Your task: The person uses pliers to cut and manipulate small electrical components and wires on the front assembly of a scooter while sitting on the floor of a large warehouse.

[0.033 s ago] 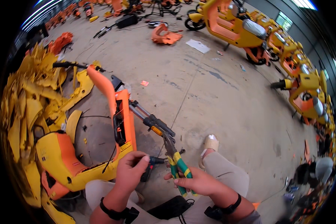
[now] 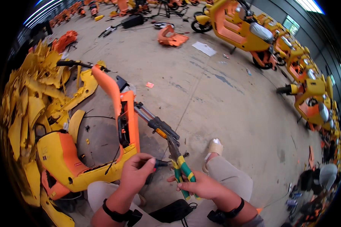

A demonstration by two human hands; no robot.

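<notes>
My right hand [image 2: 191,185] grips long pliers with green and yellow handles [image 2: 186,170]. Their dark jaws reach the lower end of a black and silver fork assembly [image 2: 159,125] with an orange reflector. My left hand [image 2: 136,170] has thumb and fingers closed beside a dark tool [image 2: 161,163], mostly hidden behind it; what the fingers hold cannot be made out. Left of the hands stands a stripped yellow and orange scooter body [image 2: 57,159], with an orange upright [image 2: 130,117] beside the fork.
Yellow panels [image 2: 21,106] are heaped at the left. Yellow scooters [image 2: 238,34] line the right. An orange panel [image 2: 170,39] and white paper [image 2: 204,48] lie on the concrete floor [image 2: 235,102]. My shoe [image 2: 216,147] is ahead; dark clutter [image 2: 314,178] is at the lower right.
The view has shifted slightly, so the scooters and floor items sit a little further right. The dark tool behind my left hand is more hidden. Both hands keep their grips.
</notes>
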